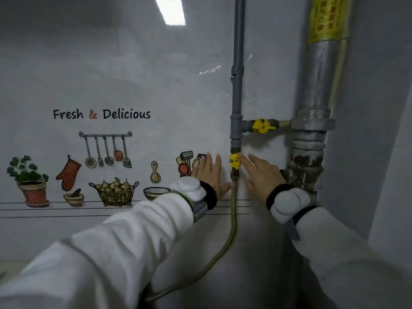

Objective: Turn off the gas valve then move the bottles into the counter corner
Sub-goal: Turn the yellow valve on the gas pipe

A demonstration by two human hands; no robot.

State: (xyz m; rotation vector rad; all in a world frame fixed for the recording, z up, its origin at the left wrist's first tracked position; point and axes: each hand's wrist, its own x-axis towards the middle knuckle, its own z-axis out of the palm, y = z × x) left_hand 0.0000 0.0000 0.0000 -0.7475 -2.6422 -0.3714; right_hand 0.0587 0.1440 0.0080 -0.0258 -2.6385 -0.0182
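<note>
Up close from the head view: gas valve [234, 161], a small yellow handle on a brass body, sits low on the thin grey pipe [237, 85] against the white tiled wall [178, 85], with a braided yellow-green hose [231, 228] dropping from beneath it. Right hand [260, 175] reaches in from the right, fingers spread loose and straight; index fingertip touches the handle's right edge, nothing gripped. Left hand [210, 172] lies flat on the wall just left of the pipe, fingers extended and together, holding nothing, apart from the valve. Both wrists carry white padded bands over black straps; sleeves white. Second yellow valve [261, 125] sits higher on the horizontal branch joining the thick corroded pipe [312, 121] at right. Wall decal [101, 114] reads "Fresh & Delicious" above drawn utensils.
</note>
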